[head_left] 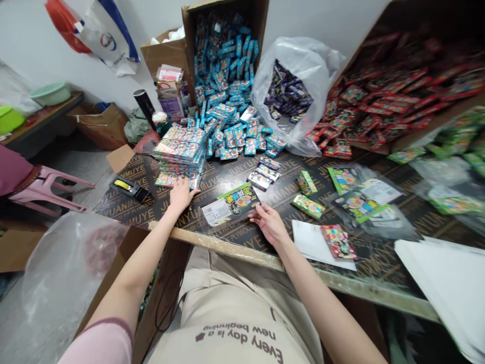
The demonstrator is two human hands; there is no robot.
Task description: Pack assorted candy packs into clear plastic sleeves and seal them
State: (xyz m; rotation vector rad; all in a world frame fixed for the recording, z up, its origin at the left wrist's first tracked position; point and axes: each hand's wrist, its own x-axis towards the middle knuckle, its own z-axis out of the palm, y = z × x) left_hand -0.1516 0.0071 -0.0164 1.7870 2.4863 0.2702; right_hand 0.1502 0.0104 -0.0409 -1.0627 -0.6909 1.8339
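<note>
My left hand (181, 194) rests with its fingers spread on the front of a stack of colourful flat packs (180, 151). My right hand (268, 222) pinches the right end of a clear bag with a black and green printed card (238, 202) and a white label at its left. Just behind that bag lie a few small purple and white packets (264, 173). Two green packets (308, 206) are to the right of it. A red packet (338, 241) sits on white paper (306, 237) beyond my right hand.
Blue packets spill from a cardboard box (187, 60) at the back. Purple ones fill a clear plastic bag (322, 65); red ones fill a large box at right. A black and yellow tool (131, 189) lies left. White sheets (443, 283) overhang the front edge (235, 252).
</note>
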